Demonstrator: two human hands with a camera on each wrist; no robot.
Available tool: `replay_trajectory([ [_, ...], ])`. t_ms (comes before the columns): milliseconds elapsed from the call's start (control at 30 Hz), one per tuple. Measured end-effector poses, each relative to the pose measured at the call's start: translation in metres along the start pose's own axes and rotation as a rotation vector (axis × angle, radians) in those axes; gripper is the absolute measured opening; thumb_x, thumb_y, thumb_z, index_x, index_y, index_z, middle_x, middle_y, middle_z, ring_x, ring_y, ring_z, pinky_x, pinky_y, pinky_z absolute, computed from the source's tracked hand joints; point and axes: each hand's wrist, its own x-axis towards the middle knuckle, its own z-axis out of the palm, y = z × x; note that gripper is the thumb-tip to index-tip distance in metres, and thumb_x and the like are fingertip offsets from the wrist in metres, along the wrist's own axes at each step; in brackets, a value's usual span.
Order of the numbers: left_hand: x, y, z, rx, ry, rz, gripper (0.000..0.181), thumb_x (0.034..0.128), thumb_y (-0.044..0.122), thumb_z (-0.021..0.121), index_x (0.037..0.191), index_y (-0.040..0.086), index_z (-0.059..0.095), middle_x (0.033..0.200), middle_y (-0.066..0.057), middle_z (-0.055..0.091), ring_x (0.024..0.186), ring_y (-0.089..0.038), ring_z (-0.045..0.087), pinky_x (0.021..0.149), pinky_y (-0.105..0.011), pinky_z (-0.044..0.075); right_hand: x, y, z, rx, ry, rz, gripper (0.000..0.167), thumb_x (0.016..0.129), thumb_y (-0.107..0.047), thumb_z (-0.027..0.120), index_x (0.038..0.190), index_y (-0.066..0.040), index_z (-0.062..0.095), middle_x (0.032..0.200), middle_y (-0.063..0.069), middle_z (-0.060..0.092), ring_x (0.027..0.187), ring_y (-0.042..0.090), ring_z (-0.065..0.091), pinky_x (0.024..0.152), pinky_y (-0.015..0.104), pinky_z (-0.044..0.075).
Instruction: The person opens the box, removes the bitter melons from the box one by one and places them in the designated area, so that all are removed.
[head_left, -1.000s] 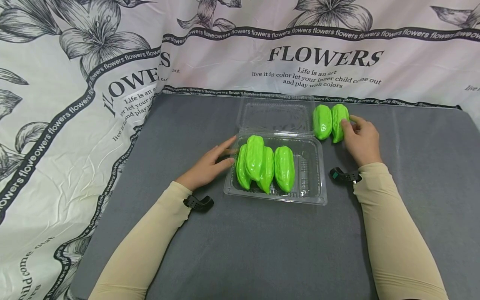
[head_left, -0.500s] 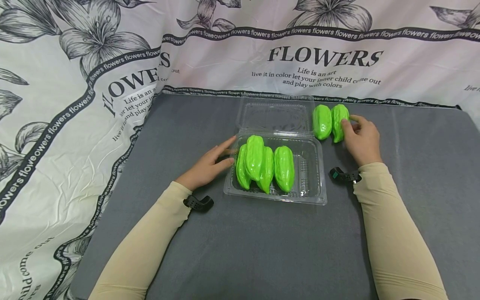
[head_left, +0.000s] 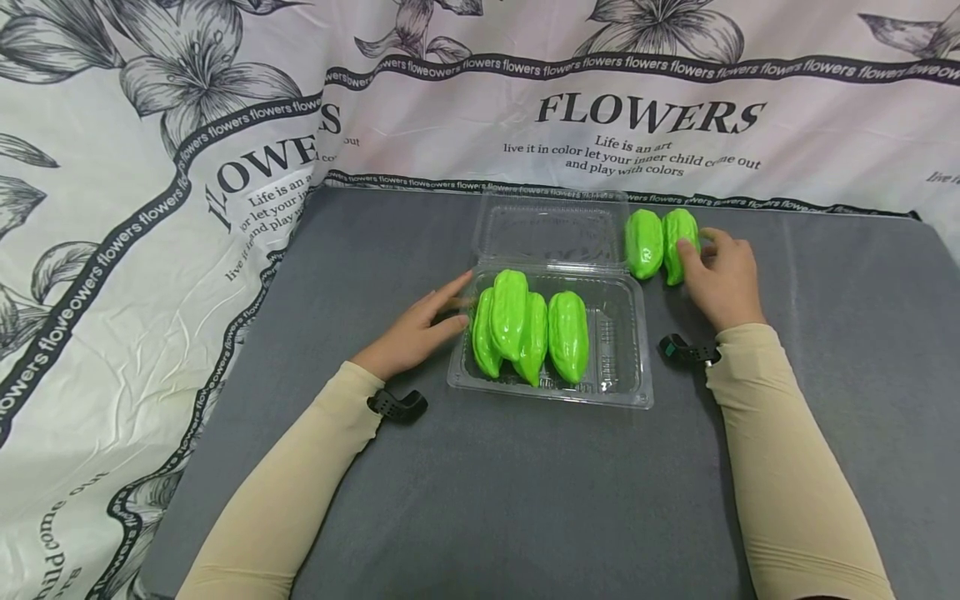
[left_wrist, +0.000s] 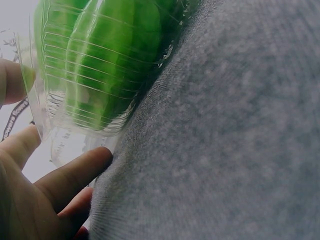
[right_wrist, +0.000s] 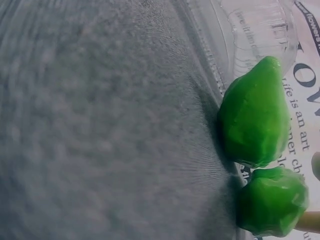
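Note:
A clear plastic clamshell box [head_left: 626, 367] lies open on the table, several glossy green ridged fruits [head_left: 568, 337], like star fruit, in its base. One rests on top of others at the left. My left hand [head_left: 412, 337] is at the box's left side with fingers spread and extended, touching its wall; the left wrist view shows the fingertips [left_wrist: 102, 155] by the clear plastic. Right of the lid stand two more green fruits [head_left: 645, 243] side by side. My right hand [head_left: 723, 279] is beside the right-hand one [head_left: 678, 246], its thumb overlapping it; a finger touches it [right_wrist: 272, 202].
The box lid [head_left: 551, 229] is folded back toward the rear edge of the grey tabletop [head_left: 525, 500]. A white cloth [head_left: 420, 125] printed with flowers and words hangs behind and at the left. Both wrists carry black bands [head_left: 397, 407].
My right thumb has shifted slightly left over the right-hand fruit. The left hand, the box and the fruits stay where they were.

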Motion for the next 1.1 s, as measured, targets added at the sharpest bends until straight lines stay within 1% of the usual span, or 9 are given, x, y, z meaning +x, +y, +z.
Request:
replay_trajectory([
  [133,0.0,0.001,0.0,0.001,-0.003,-0.004,0.066,0.1108,0.037,0.053,0.169,0.036,0.021,0.157,-0.006,0.054,0.16,-0.026,0.022,0.129,-0.058,0.01,0.0,-0.001,-0.003,-0.025,-0.035,0.022,0.078,0.109,-0.054,0.04,0.16,0.005,0.037,0.139,0.041,0.044,0.125,0.055,0.052,0.105,0.067,0.043],
  [233,0.0,0.001,0.0,0.013,-0.004,-0.001,0.066,0.1112,0.036,0.052,0.169,0.035,0.021,0.157,-0.006,0.054,0.159,-0.025,0.026,0.13,-0.055,0.006,0.0,-0.001,-0.008,-0.034,-0.055,0.038,0.08,0.108,-0.056,0.039,0.163,0.003,0.032,0.142,0.04,0.041,0.128,0.056,0.053,0.104,0.067,0.045],
  [367,0.001,0.0,0.0,0.022,-0.01,-0.006,0.066,0.1115,0.037,0.051,0.17,0.035,0.02,0.157,-0.006,0.054,0.158,-0.025,0.03,0.131,-0.052,0.003,-0.002,-0.004,-0.019,-0.029,-0.03,0.05,0.08,0.108,-0.055,0.039,0.164,0.002,0.031,0.145,0.04,0.041,0.129,0.055,0.053,0.102,0.067,0.046],
  [567,0.0,-0.001,0.0,0.008,-0.006,-0.007,0.066,0.1113,0.037,0.052,0.169,0.037,0.02,0.158,-0.005,0.053,0.159,-0.025,0.026,0.13,-0.055,0.006,-0.005,-0.014,-0.031,-0.036,0.014,0.025,0.077,0.109,-0.053,0.041,0.162,0.002,0.034,0.145,0.039,0.041,0.128,0.055,0.05,0.101,0.068,0.044],
  [700,0.0,-0.002,0.0,0.015,-0.002,0.0,0.067,0.1112,0.036,0.052,0.169,0.036,0.02,0.157,-0.006,0.054,0.158,-0.025,0.027,0.13,-0.054,0.005,-0.006,-0.021,-0.035,-0.042,0.022,0.001,0.074,0.109,-0.051,0.044,0.16,0.003,0.039,0.145,0.039,0.042,0.129,0.055,0.05,0.104,0.068,0.043],
  [800,0.0,-0.003,0.0,0.017,-0.002,0.005,0.067,0.1111,0.036,0.052,0.169,0.036,0.02,0.157,-0.006,0.054,0.158,-0.025,0.029,0.13,-0.055,0.006,-0.008,-0.027,-0.039,-0.056,0.018,-0.03,0.073,0.109,-0.049,0.047,0.156,0.005,0.044,0.142,0.039,0.047,0.128,0.054,0.051,0.104,0.068,0.043],
  [933,0.0,-0.004,0.0,0.019,-0.003,0.011,0.067,0.1112,0.036,0.052,0.169,0.036,0.02,0.157,-0.005,0.054,0.157,-0.026,0.03,0.13,-0.055,0.006,-0.011,-0.036,-0.043,-0.082,0.01,-0.093,0.068,0.108,-0.046,0.051,0.147,0.009,0.055,0.131,0.036,0.059,0.118,0.049,0.058,0.094,0.063,0.046],
  [1033,0.001,-0.003,0.0,0.019,-0.002,0.012,0.066,0.1113,0.035,0.052,0.169,0.036,0.02,0.157,-0.005,0.054,0.158,-0.026,0.028,0.13,-0.055,0.005,-0.014,-0.044,-0.046,-0.108,0.003,-0.134,0.063,0.107,-0.045,0.052,0.138,0.008,0.064,0.121,0.032,0.066,0.107,0.043,0.062,0.085,0.056,0.047],
  [1100,0.001,-0.003,0.0,0.018,-0.002,0.014,0.066,0.1114,0.035,0.052,0.17,0.035,0.02,0.157,-0.005,0.054,0.158,-0.026,0.028,0.13,-0.054,0.004,-0.017,-0.051,-0.048,-0.12,-0.012,-0.15,0.061,0.107,-0.047,0.053,0.134,0.006,0.068,0.118,0.03,0.069,0.103,0.041,0.063,0.081,0.052,0.046],
])
